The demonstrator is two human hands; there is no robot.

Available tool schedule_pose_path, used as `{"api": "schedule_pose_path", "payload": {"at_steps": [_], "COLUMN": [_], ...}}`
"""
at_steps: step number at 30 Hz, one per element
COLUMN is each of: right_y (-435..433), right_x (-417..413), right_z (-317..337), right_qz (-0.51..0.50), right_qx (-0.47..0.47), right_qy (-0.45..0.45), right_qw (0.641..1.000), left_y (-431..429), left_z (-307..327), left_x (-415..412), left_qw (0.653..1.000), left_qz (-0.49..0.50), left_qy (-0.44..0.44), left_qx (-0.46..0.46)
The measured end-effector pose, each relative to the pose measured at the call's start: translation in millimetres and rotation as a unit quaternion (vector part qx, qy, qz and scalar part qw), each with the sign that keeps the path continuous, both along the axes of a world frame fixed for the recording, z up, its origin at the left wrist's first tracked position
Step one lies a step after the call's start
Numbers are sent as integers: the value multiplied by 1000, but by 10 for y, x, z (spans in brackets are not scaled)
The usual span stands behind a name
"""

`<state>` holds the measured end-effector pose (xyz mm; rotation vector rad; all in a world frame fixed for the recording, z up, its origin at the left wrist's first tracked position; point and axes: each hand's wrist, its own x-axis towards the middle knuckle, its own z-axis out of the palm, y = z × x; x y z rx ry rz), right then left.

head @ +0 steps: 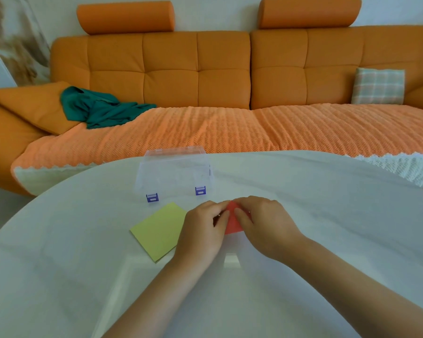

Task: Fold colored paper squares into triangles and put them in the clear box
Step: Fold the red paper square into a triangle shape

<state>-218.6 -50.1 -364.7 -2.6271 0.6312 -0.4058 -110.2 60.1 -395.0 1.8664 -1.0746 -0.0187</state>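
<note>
Your left hand and right hand both pinch red paper, fingers curled on it; paper lies on table between them, near clear box. Risk: corners slide apart when you press crease, triangle comes crooked. Yellow square beside left hand not yet folded
</note>
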Motion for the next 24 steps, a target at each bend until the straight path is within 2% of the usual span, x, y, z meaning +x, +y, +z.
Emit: {"api": "schedule_pose_path", "payload": {"at_steps": [4,8,12,15,17,20,22,24], "right_y": [27,12,-47,-83,-92,-102,-108,-105], "right_x": [9,-6,1,13,28,59,76,90], "right_z": [-34,-43,-18,-6,-2,-19,-50,-86], "right_qz": [20,11,-50,-66,-74,-82,-83,-84], "right_qx": [-52,-58,67,92,96,103,91,72], "right_qy": [35,37,-31,-2,33,62,83,96], "right_qw": [998,998,996,994,992,989,989,989], "left_y": [-1,9,9,8,16,53,84,133], "left_z": [-24,-15,15,5,-1,28,54,91], "left_x": [-9,-21,-23,-27,-5,33,61,59], "left_qw": [1000,1000,999,999,997,983,976,981], "left_qz": [5,1,-7,-7,-14,-12,1,-38], "left_qy": [2,13,53,46,22,-86,-142,-142], "left_qx": [8,8,-2,25,68,162,162,126]}}
